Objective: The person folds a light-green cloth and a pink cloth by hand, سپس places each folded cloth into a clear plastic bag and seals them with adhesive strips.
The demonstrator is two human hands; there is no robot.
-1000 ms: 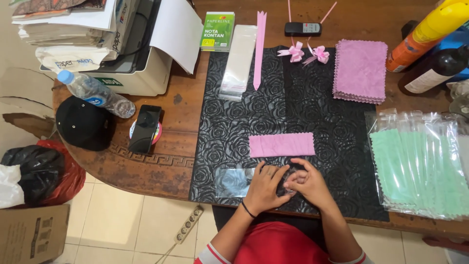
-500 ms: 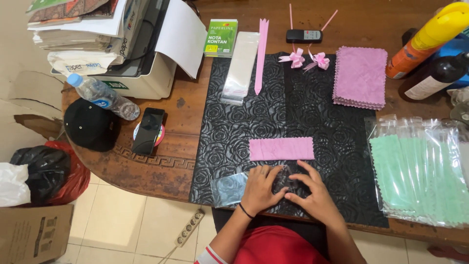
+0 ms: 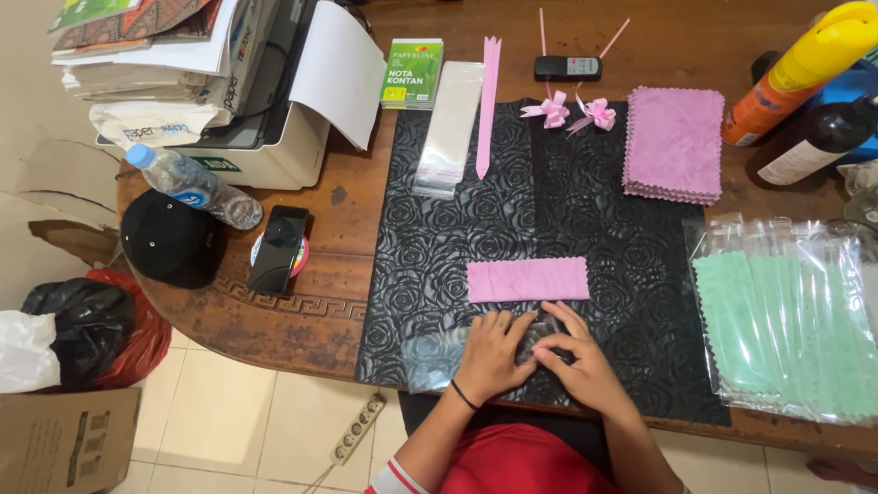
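Both my hands rest near the front edge of a black rose-embossed mat (image 3: 567,192). My left hand (image 3: 489,355) lies flat, pressing a clear plastic sleeve (image 3: 432,355) whose left end sticks out from under it. My right hand (image 3: 578,359) touches the left one, fingertips pinching at the sleeve's right end. What lies between the fingers is hidden. Just beyond my fingers lies a folded pink cloth strip (image 3: 528,279) with zigzag edges.
On the mat's far side lie a stack of pink cloths (image 3: 674,142), two pink ribbon bows (image 3: 576,112), a pink ribbon strip (image 3: 487,101) and clear sleeves (image 3: 448,123). Bagged green cloths (image 3: 786,320) are at right. A phone (image 3: 279,247), bottle (image 3: 187,183), black cap (image 3: 169,240) and printer (image 3: 265,137) sit left.
My hands have slid slightly toward me and closer together over the clear sleeve. The view shifted a little; the pink strip stayed where it was.
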